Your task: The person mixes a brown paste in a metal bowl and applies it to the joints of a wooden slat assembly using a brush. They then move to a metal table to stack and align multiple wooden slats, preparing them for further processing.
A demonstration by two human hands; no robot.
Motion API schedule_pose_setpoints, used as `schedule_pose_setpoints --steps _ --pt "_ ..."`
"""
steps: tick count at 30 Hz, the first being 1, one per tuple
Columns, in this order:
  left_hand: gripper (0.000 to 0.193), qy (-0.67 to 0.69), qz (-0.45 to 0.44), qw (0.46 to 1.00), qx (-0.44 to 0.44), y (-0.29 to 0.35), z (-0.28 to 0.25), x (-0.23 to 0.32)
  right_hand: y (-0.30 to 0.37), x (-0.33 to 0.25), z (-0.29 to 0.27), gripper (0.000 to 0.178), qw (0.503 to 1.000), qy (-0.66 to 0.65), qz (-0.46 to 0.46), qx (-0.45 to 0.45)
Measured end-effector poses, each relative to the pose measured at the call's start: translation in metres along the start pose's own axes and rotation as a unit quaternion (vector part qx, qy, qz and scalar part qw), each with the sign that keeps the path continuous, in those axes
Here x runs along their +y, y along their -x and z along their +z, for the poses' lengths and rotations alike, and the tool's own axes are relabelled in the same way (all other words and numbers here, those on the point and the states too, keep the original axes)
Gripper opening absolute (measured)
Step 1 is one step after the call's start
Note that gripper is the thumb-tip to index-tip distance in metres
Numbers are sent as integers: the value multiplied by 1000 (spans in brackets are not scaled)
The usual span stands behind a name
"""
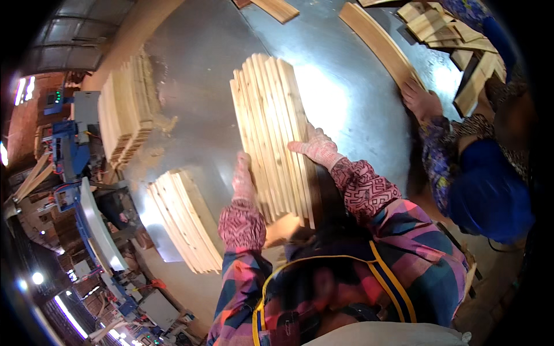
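A row of pale wooden boards (271,138) stands on edge, packed side by side on the metal table in front of me. My left hand (243,177), in a light knit glove, presses along the row's left side with its fingers pointing away from me. On the right side, my gloved right hand (317,146) grips the row, its thumb over the top and its other fingers partly hidden against the outer board. Between them the two hands clasp the boards. To the left lies a second, shorter-looking stack of boards (183,222), touched by neither hand.
A taller board stack (124,112) stands at the far left beside sawdust on the metal table (193,81). At right, a co-worker's hand (421,101) touches a long board (378,46); loose wood pieces (438,29) lie beyond. Blue machinery (69,150) stands past the table's left edge.
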State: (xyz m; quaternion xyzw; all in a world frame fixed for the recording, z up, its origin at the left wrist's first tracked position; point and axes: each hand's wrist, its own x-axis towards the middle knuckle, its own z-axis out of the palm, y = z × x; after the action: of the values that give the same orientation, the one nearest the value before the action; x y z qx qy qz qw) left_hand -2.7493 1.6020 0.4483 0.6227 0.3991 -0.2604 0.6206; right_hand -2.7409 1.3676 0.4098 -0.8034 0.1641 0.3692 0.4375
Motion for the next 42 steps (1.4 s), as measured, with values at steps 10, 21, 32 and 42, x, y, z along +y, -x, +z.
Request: schedule_pose_setpoints --steps 10,21,32,42 --pt "94 -557 121 822 1 -30 -15 -14 -33 -18 -39 95 984 152 -48 -85" --pt "103 -27 197 975 -95 -82 10 -35 -32 -34 -3 82 996 12 18 91" --pt "113 -23 547 837 14 116 -5 151 73 -160 -74 54 862 -366 -351 12" --pt "75 55 422 884 -194 38 -47 81 33 -110 -29 41 821 46 -522 226"
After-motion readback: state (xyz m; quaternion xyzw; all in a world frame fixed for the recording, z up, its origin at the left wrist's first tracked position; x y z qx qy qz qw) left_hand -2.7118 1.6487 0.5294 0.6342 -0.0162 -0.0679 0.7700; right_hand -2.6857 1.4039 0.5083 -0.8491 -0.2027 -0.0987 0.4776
